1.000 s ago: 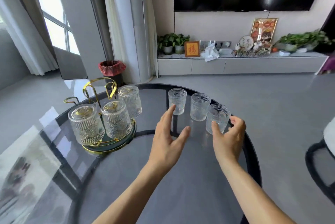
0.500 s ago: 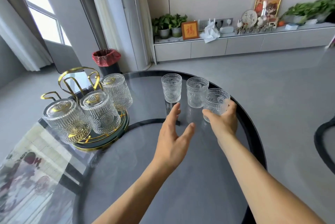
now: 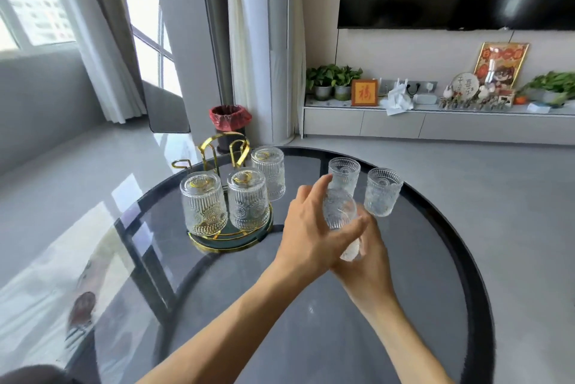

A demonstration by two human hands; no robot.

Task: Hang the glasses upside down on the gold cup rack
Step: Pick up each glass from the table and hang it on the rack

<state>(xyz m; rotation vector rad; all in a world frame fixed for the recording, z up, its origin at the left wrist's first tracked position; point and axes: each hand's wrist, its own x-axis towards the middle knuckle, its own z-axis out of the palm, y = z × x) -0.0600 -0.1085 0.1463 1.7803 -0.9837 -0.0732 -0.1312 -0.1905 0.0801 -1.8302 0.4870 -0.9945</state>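
Above the round glass table (image 3: 311, 337), the left hand (image 3: 311, 237) and right hand (image 3: 367, 262) both grip one tilted glass (image 3: 340, 215), fingers curled around it. Beyond stand two upright glasses (image 3: 382, 192), and leftward the gold cup rack (image 3: 231, 239) carries three inverted glasses (image 3: 203, 203).

Single head-worn view, forward and down, close over round table (image 3: 460, 259); room beyond.
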